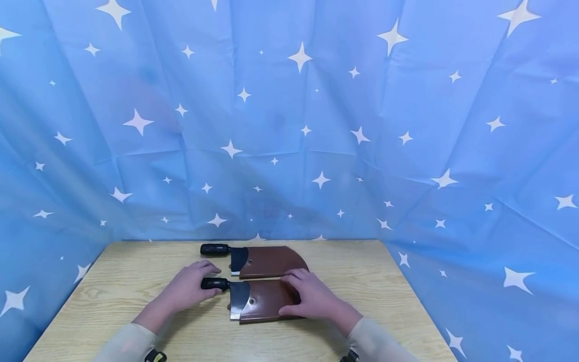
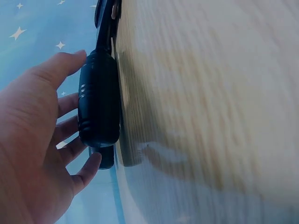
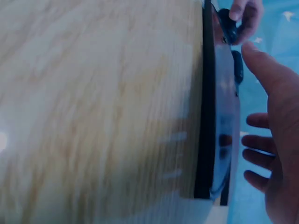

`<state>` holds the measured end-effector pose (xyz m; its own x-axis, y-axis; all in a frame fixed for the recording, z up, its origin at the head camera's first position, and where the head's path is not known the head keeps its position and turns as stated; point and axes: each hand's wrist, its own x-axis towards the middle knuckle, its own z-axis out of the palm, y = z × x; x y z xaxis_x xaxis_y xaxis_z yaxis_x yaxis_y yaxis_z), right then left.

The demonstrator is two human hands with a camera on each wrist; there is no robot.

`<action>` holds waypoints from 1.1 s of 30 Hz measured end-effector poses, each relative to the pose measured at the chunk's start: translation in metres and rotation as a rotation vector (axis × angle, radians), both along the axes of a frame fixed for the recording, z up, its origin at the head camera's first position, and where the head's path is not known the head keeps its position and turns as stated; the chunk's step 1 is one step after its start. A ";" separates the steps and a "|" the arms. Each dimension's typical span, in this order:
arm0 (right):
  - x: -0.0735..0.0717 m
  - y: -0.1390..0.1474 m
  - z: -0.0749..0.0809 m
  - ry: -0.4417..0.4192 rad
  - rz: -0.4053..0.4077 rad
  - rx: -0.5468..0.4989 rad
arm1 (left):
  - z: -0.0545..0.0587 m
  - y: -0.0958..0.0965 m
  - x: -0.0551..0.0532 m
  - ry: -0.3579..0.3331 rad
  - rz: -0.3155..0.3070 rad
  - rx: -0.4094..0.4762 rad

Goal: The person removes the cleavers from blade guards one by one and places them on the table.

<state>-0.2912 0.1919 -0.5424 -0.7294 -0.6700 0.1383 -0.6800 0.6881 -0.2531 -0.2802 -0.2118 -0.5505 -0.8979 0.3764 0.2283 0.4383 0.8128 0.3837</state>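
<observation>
Two cleavers in brown leather sheaths lie side by side on the table, black handles to the left. Over the handle of the near cleaver (image 1: 267, 301) is my left hand (image 1: 190, 286), thumb on the near side and fingers beyond it. In the left wrist view those fingers are spread loosely around the black handle (image 2: 99, 100), not closed on it; whether the thumb touches is unclear. My right hand (image 1: 312, 296) hovers at the rounded right end of the near sheath, fingers apart and relaxed. The far cleaver (image 1: 273, 261) lies just behind, untouched.
The light wooden table (image 1: 113, 286) has its back edge against a blue curtain (image 1: 280, 191) with white stars. The curtain also hangs along both sides. Dark bands sit at both wrists.
</observation>
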 end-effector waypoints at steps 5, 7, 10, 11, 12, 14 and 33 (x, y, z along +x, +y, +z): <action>0.002 -0.009 -0.005 0.031 0.037 0.028 | 0.000 0.004 -0.001 -0.032 -0.026 0.029; 0.002 -0.011 -0.006 0.036 0.038 0.041 | -0.001 0.005 -0.001 -0.039 -0.027 0.036; 0.003 -0.014 -0.008 0.037 0.035 0.049 | -0.003 0.006 -0.002 -0.044 -0.030 0.046; 0.003 -0.015 -0.008 0.040 0.037 0.050 | -0.004 0.006 -0.003 -0.047 -0.031 0.049; 0.003 -0.016 -0.009 0.043 0.039 0.052 | -0.005 0.006 -0.004 -0.047 -0.031 0.047; 0.003 -0.017 -0.009 0.044 0.040 0.054 | -0.006 0.006 -0.004 -0.052 -0.029 0.047; 0.001 -0.026 -0.013 0.044 0.019 0.112 | -0.005 0.012 -0.006 -0.115 -0.009 0.065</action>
